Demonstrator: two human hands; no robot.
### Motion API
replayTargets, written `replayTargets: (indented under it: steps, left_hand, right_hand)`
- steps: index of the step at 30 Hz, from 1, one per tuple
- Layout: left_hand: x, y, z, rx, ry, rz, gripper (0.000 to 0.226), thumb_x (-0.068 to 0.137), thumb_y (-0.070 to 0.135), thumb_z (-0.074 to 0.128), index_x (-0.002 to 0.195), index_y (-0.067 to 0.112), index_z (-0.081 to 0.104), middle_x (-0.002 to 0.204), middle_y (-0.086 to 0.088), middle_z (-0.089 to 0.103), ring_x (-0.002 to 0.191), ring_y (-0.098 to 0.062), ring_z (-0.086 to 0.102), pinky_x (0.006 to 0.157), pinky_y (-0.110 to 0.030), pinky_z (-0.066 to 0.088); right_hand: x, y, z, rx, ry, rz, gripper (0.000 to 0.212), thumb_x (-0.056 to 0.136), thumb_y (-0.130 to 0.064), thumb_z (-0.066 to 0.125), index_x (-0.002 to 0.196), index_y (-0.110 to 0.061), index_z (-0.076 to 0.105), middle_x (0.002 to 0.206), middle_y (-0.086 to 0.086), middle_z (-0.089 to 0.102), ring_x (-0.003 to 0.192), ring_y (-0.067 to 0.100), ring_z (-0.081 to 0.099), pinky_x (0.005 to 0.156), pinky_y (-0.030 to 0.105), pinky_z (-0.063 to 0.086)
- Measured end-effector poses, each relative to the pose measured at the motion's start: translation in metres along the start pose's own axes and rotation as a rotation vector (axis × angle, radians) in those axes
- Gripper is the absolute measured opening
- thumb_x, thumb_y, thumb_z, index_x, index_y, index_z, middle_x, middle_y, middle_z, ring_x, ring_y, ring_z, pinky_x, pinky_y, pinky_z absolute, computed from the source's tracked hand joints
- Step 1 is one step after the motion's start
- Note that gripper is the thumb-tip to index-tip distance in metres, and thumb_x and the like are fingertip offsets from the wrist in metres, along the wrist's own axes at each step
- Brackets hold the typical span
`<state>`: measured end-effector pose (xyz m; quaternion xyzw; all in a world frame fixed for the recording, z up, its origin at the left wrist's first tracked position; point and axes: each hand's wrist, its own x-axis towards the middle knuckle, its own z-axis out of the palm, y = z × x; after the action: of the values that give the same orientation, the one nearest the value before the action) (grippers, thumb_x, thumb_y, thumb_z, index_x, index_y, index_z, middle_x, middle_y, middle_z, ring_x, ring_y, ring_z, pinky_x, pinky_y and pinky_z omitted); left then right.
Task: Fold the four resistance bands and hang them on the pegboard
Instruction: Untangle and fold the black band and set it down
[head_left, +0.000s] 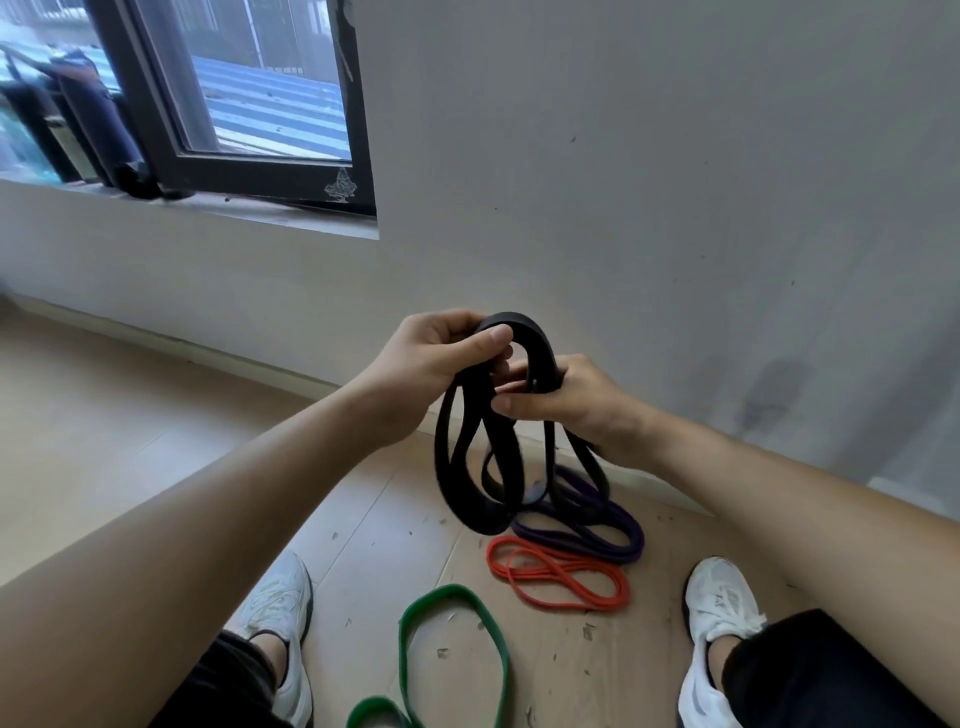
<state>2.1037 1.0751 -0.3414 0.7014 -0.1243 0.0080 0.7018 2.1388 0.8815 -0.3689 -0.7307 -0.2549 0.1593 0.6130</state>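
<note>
Window (234, 93) at far left, bare grey wall to its right. In front of that wall our left hand (441, 358) curls tight round the top bend of the black band (470, 499), whose loops hang down toward the floor. Just beside it, our right hand (566, 400) clamps several of the band's strands in a fist. On the floor between our white shoes lie the green band (404, 649), nearest, then the red band (492, 560) and, farther off behind the black loops, the purple band (631, 530).

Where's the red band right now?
In the head view, the red band lies on the floor right of centre, between the purple band and the green band.
</note>
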Motion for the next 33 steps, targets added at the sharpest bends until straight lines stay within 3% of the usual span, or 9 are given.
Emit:
replayTargets:
  steps: [4, 8, 11, 15, 19, 23, 28, 30, 33]
  left_hand:
    - [0.002, 0.001, 0.003, -0.275, 0.034, -0.050, 0.026, 0.081, 0.027, 0.069, 0.098, 0.008, 0.069, 0.081, -0.002, 0.066, 0.081, -0.016, 0.067, 0.079, -0.027, 0.054]
    - [0.006, 0.003, 0.005, -0.466, 0.108, -0.063, 0.015, 0.088, 0.023, 0.067, 0.094, 0.009, 0.067, 0.078, 0.000, 0.062, 0.078, -0.015, 0.065, 0.082, -0.030, 0.054]
    - [0.007, 0.007, 0.000, -0.429, 0.179, -0.048, 0.011, 0.096, 0.020, 0.064, 0.096, 0.009, 0.067, 0.078, 0.001, 0.062, 0.071, -0.012, 0.058, 0.077, -0.028, 0.051]
    - [0.007, 0.011, -0.008, -0.365, 0.203, -0.050, 0.015, 0.094, 0.023, 0.067, 0.099, 0.009, 0.068, 0.082, 0.001, 0.061, 0.066, -0.010, 0.051, 0.070, -0.026, 0.048]
    - [0.007, 0.009, -0.007, -0.358, 0.215, -0.075, 0.012, 0.097, 0.022, 0.065, 0.098, 0.010, 0.069, 0.081, 0.002, 0.061, 0.066, -0.009, 0.052, 0.071, -0.025, 0.046]
    - [0.009, 0.009, 0.002, -0.398, 0.220, -0.104, 0.011, 0.098, 0.020, 0.064, 0.097, 0.010, 0.066, 0.080, 0.001, 0.060, 0.066, -0.010, 0.049, 0.071, -0.026, 0.043]
    - [0.014, 0.007, 0.014, -0.585, 0.215, -0.137, 0.018, 0.101, 0.023, 0.059, 0.088, 0.012, 0.060, 0.076, 0.002, 0.054, 0.063, -0.011, 0.050, 0.071, -0.028, 0.043]
    - [0.015, 0.006, 0.014, -0.624, 0.232, -0.136, 0.019, 0.102, 0.023, 0.057, 0.087, 0.013, 0.060, 0.074, 0.003, 0.055, 0.064, -0.010, 0.052, 0.077, -0.029, 0.043]
    - [0.016, 0.007, 0.006, -0.668, 0.233, -0.116, 0.019, 0.103, 0.023, 0.056, 0.087, 0.013, 0.060, 0.075, 0.003, 0.055, 0.067, -0.009, 0.054, 0.080, -0.029, 0.042]
  right_hand:
    - [-0.001, 0.003, 0.002, 0.040, -0.046, 0.044, 0.036, 0.085, -0.008, 0.079, 0.119, -0.002, 0.071, 0.115, 0.013, 0.076, 0.108, 0.024, 0.072, 0.099, 0.038, 0.055]
    - [-0.004, 0.002, 0.013, 0.040, 0.021, 0.006, 0.031, 0.083, -0.003, 0.080, 0.113, -0.002, 0.073, 0.101, 0.016, 0.078, 0.094, 0.026, 0.076, 0.091, 0.043, 0.060]
    - [-0.002, -0.001, 0.016, -0.083, 0.118, -0.031, 0.031, 0.080, -0.010, 0.085, 0.108, -0.006, 0.072, 0.092, 0.013, 0.079, 0.088, 0.025, 0.077, 0.085, 0.039, 0.062]
    - [-0.001, -0.007, 0.001, -0.198, 0.162, -0.070, 0.013, 0.091, -0.023, 0.076, 0.102, -0.015, 0.074, 0.095, 0.017, 0.074, 0.094, 0.033, 0.071, 0.082, 0.039, 0.057]
    - [-0.004, -0.012, -0.013, -0.233, 0.041, 0.021, 0.028, 0.094, -0.028, 0.072, 0.120, -0.018, 0.071, 0.110, 0.008, 0.074, 0.104, 0.014, 0.070, 0.076, 0.021, 0.056]
    - [-0.006, -0.006, -0.003, -0.323, -0.041, 0.061, 0.047, 0.082, -0.033, 0.084, 0.125, -0.023, 0.069, 0.111, -0.003, 0.074, 0.103, 0.006, 0.071, 0.093, 0.029, 0.057]
    - [-0.004, 0.008, 0.030, -0.085, 0.039, 0.004, 0.038, 0.079, -0.013, 0.087, 0.111, -0.002, 0.069, 0.102, 0.018, 0.075, 0.099, 0.026, 0.073, 0.092, 0.033, 0.057]
    - [-0.004, 0.016, 0.040, -0.042, 0.103, -0.017, 0.035, 0.078, -0.008, 0.087, 0.107, 0.001, 0.070, 0.099, 0.018, 0.075, 0.095, 0.021, 0.074, 0.087, 0.023, 0.056]
    - [-0.003, 0.022, 0.044, -0.021, 0.142, 0.003, 0.034, 0.079, -0.009, 0.086, 0.099, 0.008, 0.065, 0.081, 0.012, 0.062, 0.078, 0.016, 0.062, 0.076, 0.026, 0.050]
